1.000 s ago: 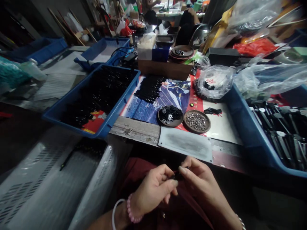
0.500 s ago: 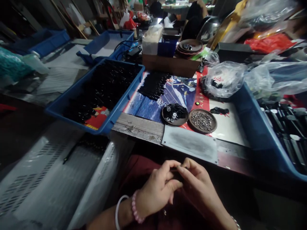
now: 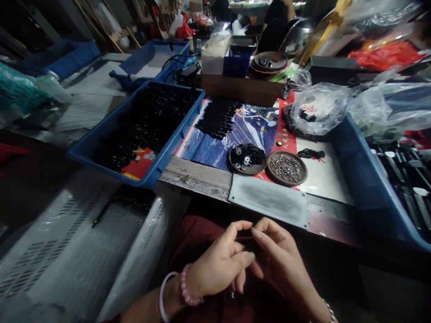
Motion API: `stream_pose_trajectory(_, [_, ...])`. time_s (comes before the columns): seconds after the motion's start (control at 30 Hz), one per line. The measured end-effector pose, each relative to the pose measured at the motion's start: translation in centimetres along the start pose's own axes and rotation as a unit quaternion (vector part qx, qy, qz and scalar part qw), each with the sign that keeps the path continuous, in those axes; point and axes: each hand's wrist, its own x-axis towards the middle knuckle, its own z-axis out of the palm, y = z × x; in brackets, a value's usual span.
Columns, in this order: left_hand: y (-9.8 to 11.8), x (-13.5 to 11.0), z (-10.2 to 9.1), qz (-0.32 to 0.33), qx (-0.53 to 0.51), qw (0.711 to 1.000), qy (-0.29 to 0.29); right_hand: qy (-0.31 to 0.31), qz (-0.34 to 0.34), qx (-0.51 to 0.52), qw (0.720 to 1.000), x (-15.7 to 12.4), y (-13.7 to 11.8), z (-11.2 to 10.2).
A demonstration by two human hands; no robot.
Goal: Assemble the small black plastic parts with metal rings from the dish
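Over the dark red clothing on my lap, my left hand (image 3: 218, 262) and my right hand (image 3: 281, 253) meet with fingers curled. Something small and dark seems to lie between the fingertips, but the fingers and shadow hide it. Beyond my hands, at the table edge, lies a worn grey metal plate (image 3: 266, 202). Behind it stand a round dish of small silvery metal parts (image 3: 286, 168) and a dish of black pieces with round silver tops (image 3: 247, 158). A pink bead bracelet (image 3: 186, 285) and a white bangle circle my left wrist.
To the left, a blue tray (image 3: 158, 170) holds many slim black items; a row of similar black items (image 3: 218, 119) lies on the printed sheet. At right stands a blue bin (image 3: 373, 179) of black pieces with white round ends. A clear plastic bag (image 3: 319, 107) sits behind the dishes.
My fingertips have drawn slightly apart, and my left thumb and fingers have loosened a little. The view has shifted slightly; the trays and dishes stay put.
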Motion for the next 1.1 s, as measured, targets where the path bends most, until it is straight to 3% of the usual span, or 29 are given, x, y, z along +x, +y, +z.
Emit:
stream_pose_trajectory(0.07, [-0.1,-0.1,-0.1,0.005,-0.002,1.0,0.014,0.001,-0.008,-0.021,1.0,-0.2,0.2,0.3])
stream_pose_trajectory(0.23, [-0.6,-0.1,0.3,0.024,-0.013,1.0,0.012,0.088,-0.098,-0.098,0.986,-1.2,0.9,1.4])
stream_pose_trajectory(0.43, [-0.8,-0.2,0.6,0.019,-0.016,1.0,0.015,0.087,-0.096,-0.122,0.984,-1.4,1.6,1.4])
stream_pose_trajectory(0.57, [-0.2,0.2,0.6,0.053,0.015,0.996,0.069,0.06,-0.093,-0.193,0.975,-0.6,0.1,1.2])
stream_pose_trajectory(0.67, [1.0,0.4,0.3,0.087,0.047,0.991,0.092,0.082,-0.161,-0.241,0.953,0.3,-2.4,-0.1])
stream_pose_trajectory(0.77, [2.1,0.5,-0.3,0.104,0.048,0.988,0.098,0.149,-0.269,-0.349,0.885,1.8,-5.9,-3.0])
stream_pose_trajectory(0.87, [2.7,0.7,-0.9,0.11,0.047,0.986,0.115,0.19,-0.315,-0.513,0.776,4.3,-9.2,-6.5])
stream_pose_trajectory(1.0, [2.7,1.1,-1.1,0.117,0.052,0.981,0.145,0.185,-0.27,-0.735,0.594,8.1,-12.1,-9.7])
stream_pose_trajectory(1.07, [2.7,1.2,-0.9,0.115,0.071,0.977,0.163,0.162,-0.223,-0.803,0.528,9.7,-12.7,-10.2])
stream_pose_trajectory(1.1, [2.7,1.3,-0.9,0.115,0.084,0.975,0.173,0.148,-0.206,-0.822,0.509,10.3,-13.0,-10.3])
